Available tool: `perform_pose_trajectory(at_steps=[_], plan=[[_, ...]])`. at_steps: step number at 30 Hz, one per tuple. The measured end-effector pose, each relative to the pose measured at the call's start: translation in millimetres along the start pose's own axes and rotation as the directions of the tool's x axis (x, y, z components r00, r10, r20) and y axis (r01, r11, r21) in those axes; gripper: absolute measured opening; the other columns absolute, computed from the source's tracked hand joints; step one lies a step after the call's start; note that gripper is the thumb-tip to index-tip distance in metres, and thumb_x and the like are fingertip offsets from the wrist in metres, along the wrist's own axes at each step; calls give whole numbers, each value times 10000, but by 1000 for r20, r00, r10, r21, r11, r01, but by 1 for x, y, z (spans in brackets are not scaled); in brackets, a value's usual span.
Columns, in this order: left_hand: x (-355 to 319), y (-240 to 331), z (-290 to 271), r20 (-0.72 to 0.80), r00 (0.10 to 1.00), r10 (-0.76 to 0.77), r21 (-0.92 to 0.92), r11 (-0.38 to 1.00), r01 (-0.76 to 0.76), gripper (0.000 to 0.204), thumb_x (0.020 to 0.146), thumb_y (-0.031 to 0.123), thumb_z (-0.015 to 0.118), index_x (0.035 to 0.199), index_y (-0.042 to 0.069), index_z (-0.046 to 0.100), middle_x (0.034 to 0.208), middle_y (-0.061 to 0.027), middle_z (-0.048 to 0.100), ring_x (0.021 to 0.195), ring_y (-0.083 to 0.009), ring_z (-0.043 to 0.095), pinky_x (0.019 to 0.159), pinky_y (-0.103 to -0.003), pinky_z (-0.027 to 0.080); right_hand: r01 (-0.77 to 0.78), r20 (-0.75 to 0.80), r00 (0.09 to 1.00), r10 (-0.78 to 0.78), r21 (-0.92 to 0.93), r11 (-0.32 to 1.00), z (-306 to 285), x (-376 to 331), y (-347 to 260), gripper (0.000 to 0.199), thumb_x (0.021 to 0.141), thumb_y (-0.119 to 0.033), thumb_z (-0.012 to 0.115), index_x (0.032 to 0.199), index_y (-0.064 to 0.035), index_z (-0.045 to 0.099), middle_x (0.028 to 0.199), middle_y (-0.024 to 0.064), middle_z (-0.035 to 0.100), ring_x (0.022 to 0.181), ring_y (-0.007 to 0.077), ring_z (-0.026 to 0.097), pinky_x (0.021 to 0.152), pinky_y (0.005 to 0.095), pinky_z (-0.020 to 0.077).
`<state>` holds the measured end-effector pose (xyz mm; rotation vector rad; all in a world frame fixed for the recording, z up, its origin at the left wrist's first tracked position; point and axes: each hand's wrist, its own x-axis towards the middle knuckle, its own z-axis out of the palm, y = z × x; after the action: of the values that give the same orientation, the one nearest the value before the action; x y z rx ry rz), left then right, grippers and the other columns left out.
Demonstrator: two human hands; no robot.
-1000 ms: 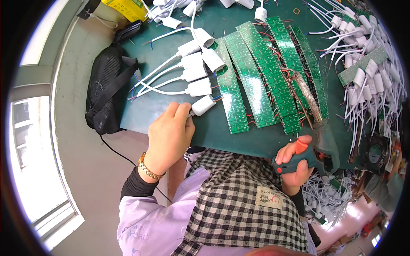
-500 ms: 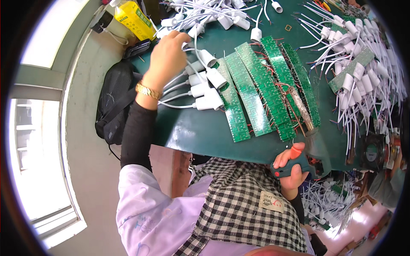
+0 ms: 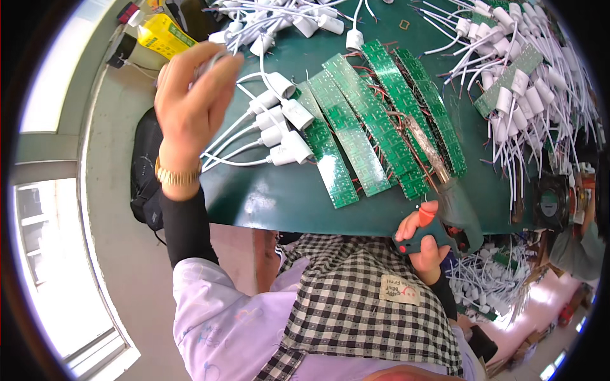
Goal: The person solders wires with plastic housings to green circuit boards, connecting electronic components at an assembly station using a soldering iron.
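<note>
Your right grip (image 3: 427, 258) is wrapped around the soldering gun (image 3: 460, 219), its barrel (image 3: 424, 146) over the green boards (image 3: 375, 120). Your left grip (image 3: 189, 105) is raised, fingers curled; whether it holds the blurred pale piece (image 3: 213, 63) there, I cannot tell. White sockets (image 3: 296, 148) lie beside the boards on the tabletop (image 3: 286, 206). Print marks your apron patch (image 3: 399, 289) and the yellow bottle (image 3: 164, 36).

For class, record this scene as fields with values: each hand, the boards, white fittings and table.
Left hand: raised, curled round a pale item, too blurred to identify
Right hand: gripping a green-and-orange-handled tool
Circuit boards: several green strips, roughly side by side
White fittings: some cabled ones left of the boards; a larger heap at right
Table: dark green
</note>
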<state>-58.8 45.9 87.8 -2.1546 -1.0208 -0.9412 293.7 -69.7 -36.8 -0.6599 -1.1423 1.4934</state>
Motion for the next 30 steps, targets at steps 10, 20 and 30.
perform_pose_trajectory(at_steps=[10,20,30], plan=[[-59,129,8,412,838,-359,-262,834,486,243,586,-13,708,785,77,600,846,-50,559,722,-229,530,647,-323,397,-36,38,999,36,11,999,7,-3,-9,547,852,-289,552,1267,-1,342,773,95,514,674,192,518,621,330,465],[-78,138,27,370,796,-480,-224,785,578,197,571,47,712,725,99,600,830,-13,513,805,-221,479,752,-361,331,-315,284,876,389,-271,909,6,-23,-21,481,843,-226,572,1230,-17,378,828,112,515,732,203,537,670,349,473],[-79,140,27,357,788,-502,-222,774,593,182,566,43,704,700,108,600,825,1,517,810,-212,486,767,-362,339,-330,285,852,440,-361,872,4,-29,-20,385,829,-200,596,1134,-27,437,848,105,513,757,193,537,687,332,478]])
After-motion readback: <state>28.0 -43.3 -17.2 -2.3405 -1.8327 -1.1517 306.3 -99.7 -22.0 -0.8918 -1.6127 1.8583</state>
